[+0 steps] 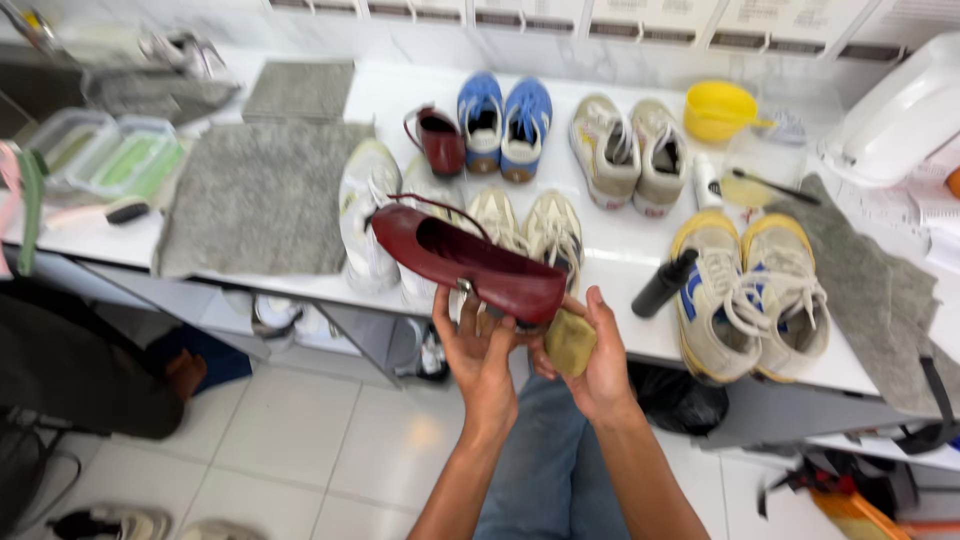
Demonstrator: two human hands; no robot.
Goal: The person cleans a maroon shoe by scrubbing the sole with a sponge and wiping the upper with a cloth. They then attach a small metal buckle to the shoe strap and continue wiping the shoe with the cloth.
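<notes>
My left hand (480,350) holds a dark red flat shoe (465,260) from below, its toe pointing right and its strap loop up at the heel. My right hand (590,350) grips a small yellowish sponge (571,343) just under the toe of that shoe. Both hands are in front of the white counter (620,245), above my lap. The matching dark red shoe (440,138) stands on the counter further back.
On the counter stand several pairs of sneakers: blue (505,122), beige (632,150), white (365,210), yellow-trimmed (752,295). Grey cloths (260,195), a black spray bottle (664,283), a yellow bowl (718,108), plastic tubs (110,155) and a brush (127,210) lie around.
</notes>
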